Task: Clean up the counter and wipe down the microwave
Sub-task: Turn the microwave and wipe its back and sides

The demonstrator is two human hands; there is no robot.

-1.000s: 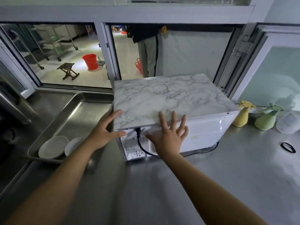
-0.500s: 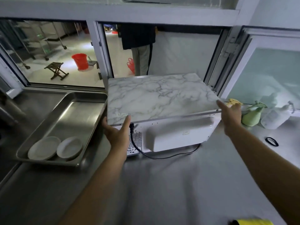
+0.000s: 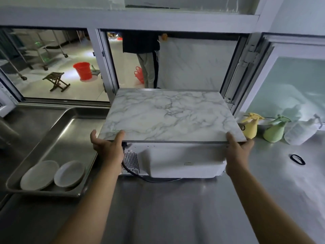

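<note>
A white microwave (image 3: pixel 182 161) stands on the steel counter (image 3: pixel 175 208) with its back and black power cord facing me. A marble-patterned slab (image 3: pixel 167 115) lies on top of it, its near edge overhanging. My left hand (image 3: pixel 108 148) grips the slab's near left corner, thumb on top. At the near right corner my right hand (image 3: pixel 237 150) holds the slab the same way.
A steel tray (image 3: pixel 73 131) with two white plates (image 3: pixel 52 175) sits at the left. Yellow (image 3: pixel 250 126), green (image 3: pixel 275 131) and clear (image 3: pixel 300 131) spray bottles stand at the right by the window. A black ring (image 3: pixel 297 159) lies on the counter. A person stands beyond the open hatch.
My right hand moved from the microwave's back out to the slab's right corner and closed on it. My left hand shifted under the left corner and took hold.
</note>
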